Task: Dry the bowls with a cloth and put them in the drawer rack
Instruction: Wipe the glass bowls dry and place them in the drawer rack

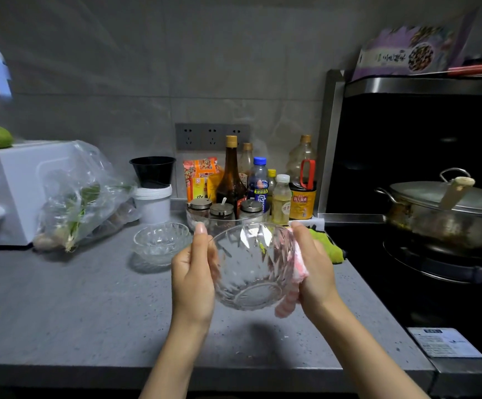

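Observation:
I hold a clear faceted glass bowl (251, 266) above the grey counter (75, 306), tilted with its mouth toward me. My left hand (195, 272) grips its left wall, thumb up along the rim. My right hand (313, 269) presses a pink and white cloth (298, 272) against the bowl's right outer wall, and the cloth's end hangs below my palm. A stack of smaller glass bowls (161, 243) stands on the counter just left of my left hand. No drawer rack is in view.
Sauce bottles and spice jars (251, 191) crowd the back wall behind the bowl. A white oven (6, 191) and a plastic bag of greens (84, 197) sit at left. A green cloth (329, 243) lies by the stove (435, 283), where a lidded steel pot (447, 208) stands.

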A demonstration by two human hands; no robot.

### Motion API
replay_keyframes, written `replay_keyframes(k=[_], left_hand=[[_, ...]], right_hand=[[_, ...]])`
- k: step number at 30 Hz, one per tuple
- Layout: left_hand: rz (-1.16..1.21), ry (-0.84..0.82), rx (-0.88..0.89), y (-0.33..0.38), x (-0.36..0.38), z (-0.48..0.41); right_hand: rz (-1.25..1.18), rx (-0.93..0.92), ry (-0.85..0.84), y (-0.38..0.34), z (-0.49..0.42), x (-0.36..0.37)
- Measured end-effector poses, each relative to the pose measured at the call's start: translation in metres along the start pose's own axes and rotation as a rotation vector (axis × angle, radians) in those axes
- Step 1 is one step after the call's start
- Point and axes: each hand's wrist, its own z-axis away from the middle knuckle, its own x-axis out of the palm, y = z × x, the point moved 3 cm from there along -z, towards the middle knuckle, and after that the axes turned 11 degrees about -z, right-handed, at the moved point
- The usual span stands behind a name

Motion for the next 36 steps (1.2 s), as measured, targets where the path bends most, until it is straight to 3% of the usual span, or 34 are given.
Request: replay_keyframes(k=[7,11,13,17,23,25,29,31,36], left_hand=[[-0.407,-0.181,0.272,0.023,0.008,-0.006],[-0.503,-0.137,0.392,0.018,0.017,0.001],[-0.437,-0.081,0.342,0.013,0.015,0.003],[-0.142,0.117,0.007,0.003,0.008,0.004],[-0.188,0.166,0.007,-0.005,0.023,0.009],[-0.214,0.170,0.011,-0.008,0.024,0.011],[-0.116,0.212,-0.024,-0.003,0.016,0.015],[-0.101,0.236,-0.023,-0.001,0.013,0.016],[-0.206,0.213,0.063,-0.008,0.018,0.013]], right_hand=[[0.420,-0.285,-0.225,-0.019,0.000,0.011],[0.450,-0.378,-0.228,-0.008,0.001,0.010],[0.416,-0.402,-0.188,-0.002,0.002,0.005],[0.366,-0.304,-0.194,0.015,0.017,0.005],[0.918,-0.796,-0.184,0.007,0.031,0.035],[0.869,-0.727,-0.196,0.004,0.020,0.032],[0.316,-0.248,-0.232,0.011,0.002,0.015],[0.261,-0.219,-0.213,0.017,0.009,0.012],[0.911,-0.715,-0.218,0.011,0.033,0.036]])
